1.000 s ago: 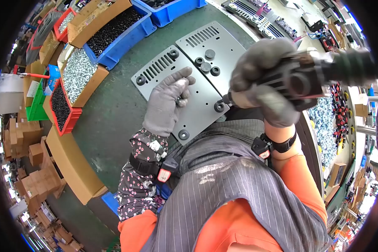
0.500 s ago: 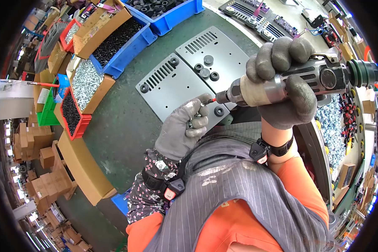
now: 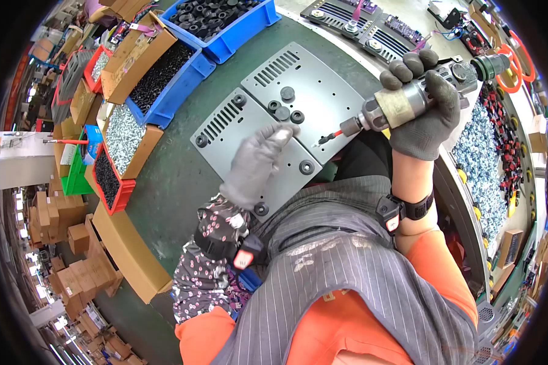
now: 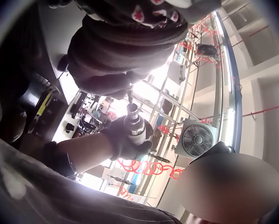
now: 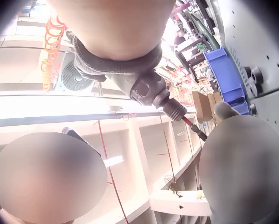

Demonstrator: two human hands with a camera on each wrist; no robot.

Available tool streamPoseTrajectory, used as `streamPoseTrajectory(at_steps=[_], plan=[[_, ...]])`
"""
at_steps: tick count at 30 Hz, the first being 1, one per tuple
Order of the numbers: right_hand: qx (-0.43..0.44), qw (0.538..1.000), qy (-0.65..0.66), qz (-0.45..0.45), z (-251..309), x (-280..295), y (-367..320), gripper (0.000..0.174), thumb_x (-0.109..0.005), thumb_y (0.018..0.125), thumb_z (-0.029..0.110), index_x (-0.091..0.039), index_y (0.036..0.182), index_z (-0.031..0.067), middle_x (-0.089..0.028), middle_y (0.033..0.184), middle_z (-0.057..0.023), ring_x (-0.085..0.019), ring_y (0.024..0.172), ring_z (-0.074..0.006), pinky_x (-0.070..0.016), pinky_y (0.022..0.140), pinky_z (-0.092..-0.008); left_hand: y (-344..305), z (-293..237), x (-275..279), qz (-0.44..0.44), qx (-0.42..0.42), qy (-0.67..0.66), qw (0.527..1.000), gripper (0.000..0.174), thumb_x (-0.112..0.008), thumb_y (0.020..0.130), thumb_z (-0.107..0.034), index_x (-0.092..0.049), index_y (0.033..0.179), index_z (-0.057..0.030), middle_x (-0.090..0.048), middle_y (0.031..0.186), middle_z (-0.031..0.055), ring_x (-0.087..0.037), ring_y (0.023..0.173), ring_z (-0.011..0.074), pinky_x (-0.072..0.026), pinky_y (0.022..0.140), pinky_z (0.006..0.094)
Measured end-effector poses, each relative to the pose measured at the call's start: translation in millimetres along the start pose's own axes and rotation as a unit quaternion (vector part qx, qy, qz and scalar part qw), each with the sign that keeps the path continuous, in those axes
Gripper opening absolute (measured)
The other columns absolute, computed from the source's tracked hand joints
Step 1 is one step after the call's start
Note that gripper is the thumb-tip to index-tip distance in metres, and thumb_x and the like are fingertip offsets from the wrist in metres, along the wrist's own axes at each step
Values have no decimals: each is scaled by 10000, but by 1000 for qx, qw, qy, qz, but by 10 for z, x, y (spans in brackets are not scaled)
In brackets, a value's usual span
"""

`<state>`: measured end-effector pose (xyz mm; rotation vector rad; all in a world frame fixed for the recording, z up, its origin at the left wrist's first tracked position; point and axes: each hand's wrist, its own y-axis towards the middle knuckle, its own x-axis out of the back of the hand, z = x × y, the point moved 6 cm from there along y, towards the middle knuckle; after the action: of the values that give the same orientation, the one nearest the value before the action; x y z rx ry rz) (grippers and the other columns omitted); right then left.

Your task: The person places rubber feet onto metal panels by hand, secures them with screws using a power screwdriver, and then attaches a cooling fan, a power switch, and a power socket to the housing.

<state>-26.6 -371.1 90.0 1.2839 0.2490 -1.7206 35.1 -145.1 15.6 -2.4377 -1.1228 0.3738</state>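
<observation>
My gloved right hand (image 3: 429, 115) grips a power screwdriver (image 3: 396, 108) over the right-hand metal plate (image 3: 329, 79). Its red-collared bit (image 3: 327, 138) points down-left, with a small pale piece at the tip. My gloved left hand (image 3: 252, 164), blurred, hovers above the left-hand metal plate (image 3: 213, 146) with fingers curled; small screws showed among them a moment ago and are hidden now. Round black rubber feet (image 3: 306, 166) sit at the left plate's corners. Several loose rubber feet (image 3: 287, 93) lie on the right plate.
Along the far left stand a blue bin of rubber parts (image 3: 210, 18), a blue bin of black screws (image 3: 170, 73), a carton of silver screws (image 3: 125, 137) and a red bin (image 3: 108, 179). Assembled units (image 3: 347, 27) lie beyond the bench edge, with more metal parts (image 3: 481, 158) at right.
The bit left the near-corner foot, met my left fingertips half a second ago, and now stands apart with a piece at its tip. My left hand has since drawn back left.
</observation>
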Motion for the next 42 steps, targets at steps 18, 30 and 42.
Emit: streamPoseTrajectory(at_steps=[18, 30, 42], plan=[[-145, 936, -314, 62, -307, -411, -285, 395, -679, 702, 60, -484, 1045, 54, -519, 864, -65, -574, 771, -195, -500, 659, -331, 116, -52, -431, -4, -228, 435, 871, 228, -639, 766, -290, -651, 932, -132, -621, 870, 114, -627, 755, 283, -494, 684, 385], [-182, 899, -347, 198, -618, -445, -172, 263, -636, 710, -15, -531, 951, -8, -594, 762, -50, -598, 697, -121, -512, 705, -291, 181, -33, -416, -53, -267, 450, 851, 243, -631, 758, -305, -619, 894, -103, -624, 850, 105, -621, 779, 291, -506, 689, 388], [-197, 892, -330, 235, -620, -544, -43, 376, -642, 696, -13, -530, 1054, 18, -579, 819, -51, -570, 731, -114, -464, 663, -249, 382, -36, -38, -26, -129, 252, 959, 377, -572, 835, -256, -522, 1110, -2, -587, 783, 85, -574, 659, 196, -475, 579, 298]])
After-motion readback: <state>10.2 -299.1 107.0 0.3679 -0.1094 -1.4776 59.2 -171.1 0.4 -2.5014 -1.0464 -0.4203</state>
